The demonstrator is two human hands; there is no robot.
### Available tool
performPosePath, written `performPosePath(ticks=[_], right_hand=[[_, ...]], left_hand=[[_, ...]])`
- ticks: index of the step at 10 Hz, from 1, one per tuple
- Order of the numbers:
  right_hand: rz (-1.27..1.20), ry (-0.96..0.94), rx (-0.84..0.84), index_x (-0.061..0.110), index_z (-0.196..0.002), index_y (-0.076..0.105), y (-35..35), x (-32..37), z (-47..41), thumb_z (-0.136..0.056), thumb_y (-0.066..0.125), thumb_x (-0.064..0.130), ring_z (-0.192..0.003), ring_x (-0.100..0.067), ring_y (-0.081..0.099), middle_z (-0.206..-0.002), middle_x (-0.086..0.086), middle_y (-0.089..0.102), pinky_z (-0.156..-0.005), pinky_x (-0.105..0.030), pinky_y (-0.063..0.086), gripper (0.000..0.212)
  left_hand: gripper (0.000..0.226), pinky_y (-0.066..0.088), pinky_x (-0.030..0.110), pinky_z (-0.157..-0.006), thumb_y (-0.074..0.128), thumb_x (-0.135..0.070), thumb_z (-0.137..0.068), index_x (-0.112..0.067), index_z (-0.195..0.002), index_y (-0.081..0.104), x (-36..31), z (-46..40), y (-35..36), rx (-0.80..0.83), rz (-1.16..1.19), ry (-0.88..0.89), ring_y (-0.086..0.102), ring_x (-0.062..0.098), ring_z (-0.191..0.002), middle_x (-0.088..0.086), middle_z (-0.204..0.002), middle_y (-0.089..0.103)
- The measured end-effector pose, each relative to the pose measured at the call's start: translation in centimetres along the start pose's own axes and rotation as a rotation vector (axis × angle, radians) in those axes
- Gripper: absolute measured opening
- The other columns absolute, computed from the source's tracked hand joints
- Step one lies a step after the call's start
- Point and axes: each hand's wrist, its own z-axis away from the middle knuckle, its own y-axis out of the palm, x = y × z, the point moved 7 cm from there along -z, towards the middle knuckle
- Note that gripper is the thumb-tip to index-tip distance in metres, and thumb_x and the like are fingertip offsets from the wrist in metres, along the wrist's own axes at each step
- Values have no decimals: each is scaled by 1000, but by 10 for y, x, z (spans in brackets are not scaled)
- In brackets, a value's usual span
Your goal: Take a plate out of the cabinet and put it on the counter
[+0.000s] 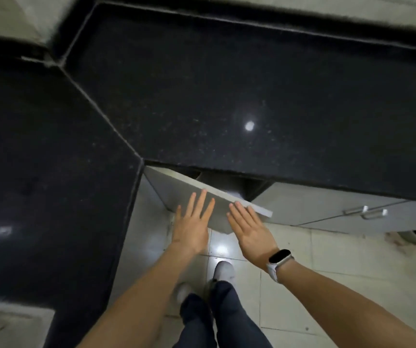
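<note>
A grey cabinet door under the black counter stands partly ajar, swung out toward me. My left hand lies flat against the door's outer face, fingers spread. My right hand, with a watch on its wrist, rests flat on the door near its free edge. Neither hand holds anything. Behind the door the cabinet's inside is dark, with a faint pale curved shape that I cannot identify. No plate is clearly in view.
The black speckled counter wraps around a corner to my left. Another grey cabinet front with a metal handle lies to the right. My legs and white shoes stand on the pale tiled floor.
</note>
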Motion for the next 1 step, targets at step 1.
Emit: performPosePath(ticks=[1], right_hand=[[-18, 14, 46, 10, -121, 54, 21, -20, -10, -66, 37, 4, -121, -26, 53, -129, -12, 59, -98, -43, 46, 58]], left_hand=[[82, 14, 56, -116, 46, -10, -84, -26, -144, -8, -4, -23, 2, 13, 11, -54, -17, 24, -144, 0, -157, -20]])
